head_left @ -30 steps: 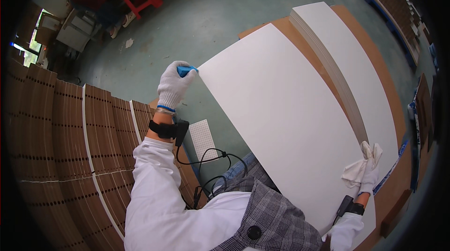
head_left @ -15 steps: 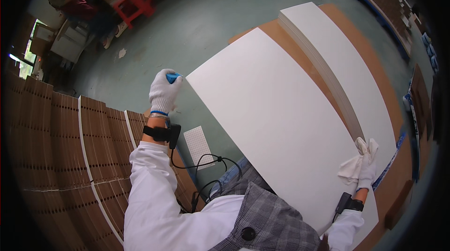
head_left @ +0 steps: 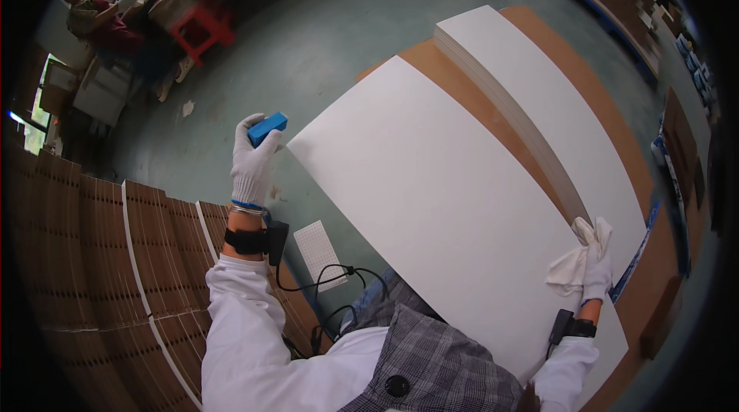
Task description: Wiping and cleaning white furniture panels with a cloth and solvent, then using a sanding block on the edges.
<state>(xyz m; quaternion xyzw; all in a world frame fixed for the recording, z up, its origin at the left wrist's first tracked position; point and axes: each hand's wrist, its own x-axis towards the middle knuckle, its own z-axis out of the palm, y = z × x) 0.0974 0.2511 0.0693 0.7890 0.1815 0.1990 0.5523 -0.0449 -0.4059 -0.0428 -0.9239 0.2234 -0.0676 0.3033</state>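
Since earlier, the left hand [head_left: 252, 162] rose off the white panel's [head_left: 446, 212] corner — its grip closed on a blue block [head_left: 267, 128], just beside that corner; right hand [head_left: 596, 273] clutches a white cloth [head_left: 573, 266].

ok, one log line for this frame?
left hand: holds blue block | right hand: white cloth on white board | stacked boards beside

A brown flat board base [head_left: 493, 115] at centre right carries a large white panel [head_left: 454, 204] and a stack of white panels [head_left: 539, 96].
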